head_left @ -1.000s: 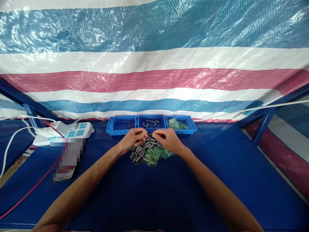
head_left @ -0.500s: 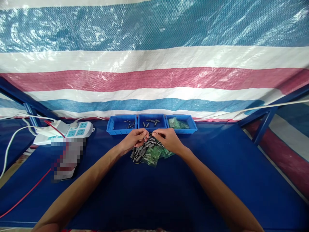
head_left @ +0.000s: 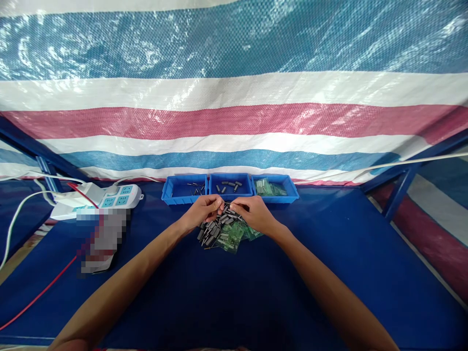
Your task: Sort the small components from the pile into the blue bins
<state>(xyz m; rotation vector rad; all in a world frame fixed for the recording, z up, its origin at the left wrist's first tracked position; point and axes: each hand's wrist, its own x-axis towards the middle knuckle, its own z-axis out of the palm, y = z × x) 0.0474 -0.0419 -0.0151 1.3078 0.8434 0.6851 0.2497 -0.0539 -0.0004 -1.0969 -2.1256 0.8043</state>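
Note:
Above a mixed pile of small dark cylindrical parts (head_left: pixel 210 233) and green-tinted plastic packets (head_left: pixel 231 237), my two hands are close together. The fingers of my left hand (head_left: pixel 204 211) are pinched and curled at the pile's upper left; whatever they hold is too small to make out. My right hand (head_left: pixel 254 212) pinches at the pile's upper right, its fingertips a short gap from the left ones, and its contents are also hidden. Behind them stand a left blue bin (head_left: pixel 175 199) with thin dark pieces, a middle bin (head_left: pixel 231 175) with dark cylinders, and a right bin (head_left: pixel 292 195) with green packets.
At the left lie a white power strip (head_left: pixel 136 195) with plugs and cables, a pixelated object (head_left: pixel 107 239) and a red cable (head_left: pixel 47 287) across the blue table (head_left: pixel 234 302). A striped tarp (head_left: pixel 234 119) hangs behind; a blue metal frame (head_left: pixel 402 187) rises at the right.
My right hand has shifted very slightly, and its fingertips sit a little farther from my left ones. The pile and bins look the same.

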